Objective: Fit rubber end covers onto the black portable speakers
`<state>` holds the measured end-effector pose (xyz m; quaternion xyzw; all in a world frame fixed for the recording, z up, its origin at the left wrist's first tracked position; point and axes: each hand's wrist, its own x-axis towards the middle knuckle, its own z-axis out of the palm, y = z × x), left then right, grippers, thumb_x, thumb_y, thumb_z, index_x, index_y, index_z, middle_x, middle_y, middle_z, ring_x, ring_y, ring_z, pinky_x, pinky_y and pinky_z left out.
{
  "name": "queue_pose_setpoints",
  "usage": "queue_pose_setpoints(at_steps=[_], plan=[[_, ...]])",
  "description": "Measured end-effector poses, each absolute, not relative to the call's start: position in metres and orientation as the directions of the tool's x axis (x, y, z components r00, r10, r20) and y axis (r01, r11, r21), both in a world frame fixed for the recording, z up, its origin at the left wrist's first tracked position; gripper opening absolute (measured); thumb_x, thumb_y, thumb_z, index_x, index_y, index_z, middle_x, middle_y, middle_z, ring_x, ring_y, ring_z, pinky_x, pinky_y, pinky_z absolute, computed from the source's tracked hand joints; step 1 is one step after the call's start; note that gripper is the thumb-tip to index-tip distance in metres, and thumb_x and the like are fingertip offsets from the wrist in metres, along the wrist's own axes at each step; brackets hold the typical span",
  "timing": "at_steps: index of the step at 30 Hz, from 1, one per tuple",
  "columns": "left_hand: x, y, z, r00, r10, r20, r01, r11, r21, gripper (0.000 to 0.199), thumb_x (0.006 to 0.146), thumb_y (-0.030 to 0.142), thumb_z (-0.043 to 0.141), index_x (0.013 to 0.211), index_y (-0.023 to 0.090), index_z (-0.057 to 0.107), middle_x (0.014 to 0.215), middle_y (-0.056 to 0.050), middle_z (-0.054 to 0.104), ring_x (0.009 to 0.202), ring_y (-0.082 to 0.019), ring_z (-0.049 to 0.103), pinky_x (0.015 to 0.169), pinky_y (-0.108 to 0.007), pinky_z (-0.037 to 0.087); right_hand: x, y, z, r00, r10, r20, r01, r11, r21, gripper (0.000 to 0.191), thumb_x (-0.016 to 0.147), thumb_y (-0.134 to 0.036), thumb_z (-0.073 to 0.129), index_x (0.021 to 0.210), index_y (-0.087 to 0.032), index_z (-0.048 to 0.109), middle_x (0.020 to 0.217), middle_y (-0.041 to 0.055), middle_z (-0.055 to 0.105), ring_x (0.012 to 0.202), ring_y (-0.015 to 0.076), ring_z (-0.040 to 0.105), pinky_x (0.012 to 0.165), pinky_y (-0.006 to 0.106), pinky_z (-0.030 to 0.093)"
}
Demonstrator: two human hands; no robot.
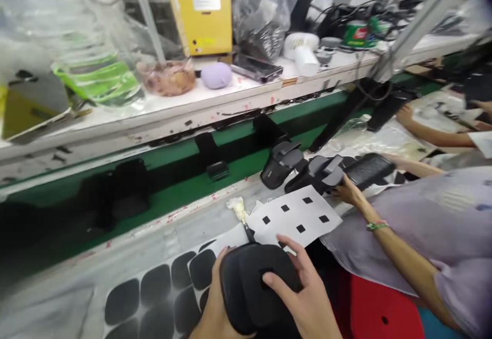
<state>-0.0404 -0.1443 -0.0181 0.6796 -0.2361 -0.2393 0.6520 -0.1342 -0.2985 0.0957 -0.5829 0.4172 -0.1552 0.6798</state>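
Observation:
Low in the view I hold a black housing with a rounded-square face (249, 287). My left hand (211, 303) is closed around its left side and underside. On the right edge is my right hand (303, 287), its thumb pressed on a small black square (266, 276) on the face and its other fingers at or behind the rim. What those fingers touch is partly hidden. Left of the housing lies a sheet of black rounded-square pads (156, 285). Beyond it is a white sheet with several small black squares (301, 228).
Black-and-grey devices (282, 162) stand along the back of the bench. At right, a co-worker's hand (349, 191) touches another one; a further person's hand (404, 116) shows behind. A shelf (246, 95) overhangs, bearing a yellow box (207, 11) and a phone (257, 67). A red stool (384, 308) stands lower right.

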Motion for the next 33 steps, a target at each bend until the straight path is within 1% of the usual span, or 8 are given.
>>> queue_pose_setpoints(at_steps=[2, 4, 8, 13, 15, 17, 22, 33], plan=[[-0.047, -0.141, -0.009, 0.752, -0.658, 0.046, -0.103, -0.048, 0.994, 0.140, 0.044, 0.034, 0.097, 0.153, 0.045, 0.009, 0.151, -0.012, 0.041, 0.133, -0.045, 0.051, 0.107, -0.069, 0.045, -0.132, -0.307, 0.094, 0.665, -0.669, -0.333, -0.360, 0.103, -0.927, 0.047, 0.077, -0.057, 0.073, 0.105, -0.020, 0.065, 0.098, 0.0080, 0.072, 0.090, 0.0228, 0.069, 0.077, 0.027, 0.058], [-0.050, -0.142, -0.003, 0.713, -0.686, 0.142, -0.222, -0.029, 0.975, 0.143, 0.049, 0.038, 0.095, 0.153, 0.044, -0.002, 0.150, -0.015, 0.041, 0.133, -0.047, 0.051, 0.105, -0.071, 0.046, -0.129, -0.313, 0.091, 0.695, -0.650, -0.307, -0.373, 0.039, -0.927, 0.046, 0.081, -0.063, 0.065, 0.092, -0.019, 0.067, 0.088, 0.0082, 0.072, 0.081, 0.0216, 0.069, 0.069, 0.025, 0.057], [-0.050, -0.148, 0.003, 0.650, -0.716, 0.253, -0.360, 0.003, 0.933, 0.133, 0.058, 0.043, 0.090, 0.155, 0.035, 0.000, 0.148, -0.021, 0.040, 0.132, -0.049, 0.049, 0.106, -0.075, 0.041, -0.122, -0.311, 0.094, 0.734, -0.621, -0.275, -0.367, -0.022, -0.930, 0.043, 0.083, -0.062, 0.065, 0.083, -0.019, 0.067, 0.074, 0.0053, 0.068, 0.064, 0.0174, 0.064, 0.057, 0.022, 0.054], [-0.044, -0.147, 0.020, 0.610, -0.775, 0.167, -0.311, -0.039, 0.950, 0.145, 0.043, 0.070, 0.088, 0.154, 0.030, 0.003, 0.153, -0.026, 0.028, 0.142, -0.055, 0.030, 0.111, -0.082, 0.019, -0.115, -0.296, 0.108, 0.654, -0.711, -0.257, -0.400, -0.037, -0.916, 0.037, 0.083, -0.056, 0.070, 0.077, -0.020, 0.062, 0.067, -0.0005, 0.063, 0.061, 0.0121, 0.056, 0.057, 0.018, 0.047], [-0.042, -0.146, 0.026, 0.608, -0.781, 0.138, -0.223, -0.001, 0.975, 0.138, 0.048, 0.084, 0.075, 0.155, 0.030, 0.007, 0.157, -0.024, 0.023, 0.145, -0.054, 0.024, 0.114, -0.081, 0.012, -0.112, -0.291, 0.113, 0.611, -0.741, -0.278, -0.422, -0.008, -0.906, 0.038, 0.082, -0.056, 0.071, 0.075, -0.020, 0.060, 0.064, -0.0026, 0.059, 0.059, 0.0105, 0.052, 0.056, 0.017, 0.044], [-0.040, -0.146, 0.029, 0.632, -0.764, 0.132, -0.155, 0.042, 0.987, 0.119, 0.062, 0.089, 0.059, 0.155, 0.029, 0.014, 0.157, -0.020, 0.026, 0.145, -0.051, 0.026, 0.117, -0.076, 0.011, -0.110, -0.288, 0.116, 0.597, -0.751, -0.282, -0.437, -0.010, -0.899, 0.040, 0.081, -0.056, 0.072, 0.071, -0.020, 0.057, 0.061, -0.0041, 0.056, 0.056, 0.0090, 0.048, 0.054, 0.017, 0.041], [-0.037, -0.147, 0.030, 0.688, -0.718, 0.109, -0.057, 0.096, 0.994, 0.075, 0.091, 0.068, 0.044, 0.151, 0.028, 0.026, 0.149, -0.014, 0.037, 0.138, -0.038, 0.038, 0.117, -0.058, 0.028, -0.109, -0.288, 0.116, 0.582, -0.744, -0.327, -0.477, 0.012, -0.879, 0.047, 0.079, -0.058, 0.072, 0.064, -0.020, 0.051, 0.058, -0.0045, 0.048, 0.056, 0.0085, 0.038, 0.053, 0.019, 0.034], [-0.038, -0.146, 0.024, 0.682, -0.713, 0.166, -0.075, 0.157, 0.985, 0.068, 0.094, 0.058, 0.041, 0.151, 0.025, 0.025, 0.149, -0.015, 0.036, 0.138, -0.038, 0.037, 0.115, -0.059, 0.028, -0.101, -0.282, 0.126, 0.558, -0.743, -0.368, -0.499, 0.054, -0.865, 0.044, 0.077, -0.055, 0.075, 0.062, -0.020, 0.052, 0.055, -0.0048, 0.051, 0.053, 0.0074, 0.041, 0.049, 0.015, 0.035]])
